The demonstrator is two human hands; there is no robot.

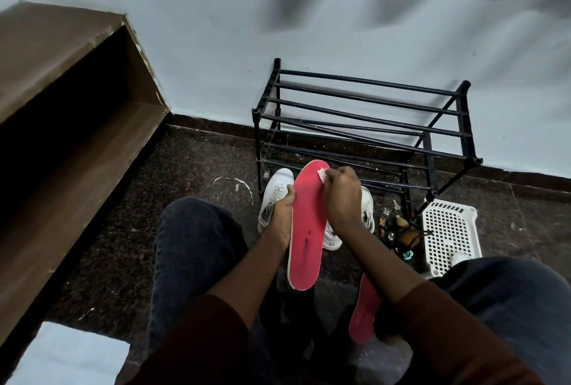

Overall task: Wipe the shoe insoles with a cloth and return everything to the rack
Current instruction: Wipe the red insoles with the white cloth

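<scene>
A red insole (307, 230) with a white edge stands tilted in front of me, toe end up. My left hand (282, 214) grips its left edge near the middle. My right hand (341, 196) pinches a small white cloth (323, 175) against the insole's toe end. A second red insole (364, 310) lies on the floor under my right forearm. Two white sneakers rest on the floor behind the hands, one on the left (273, 196) and one on the right (366, 208), partly hidden. The black shoe rack (364, 125) stands against the wall with nothing on its bars.
A white plastic basket (449, 236) sits right of the rack, with keys and small items (398, 230) beside it. A brown wooden shelf unit (61, 125) fills the left side. A white lace (234, 184) lies on the dark floor. My knees frame the bottom.
</scene>
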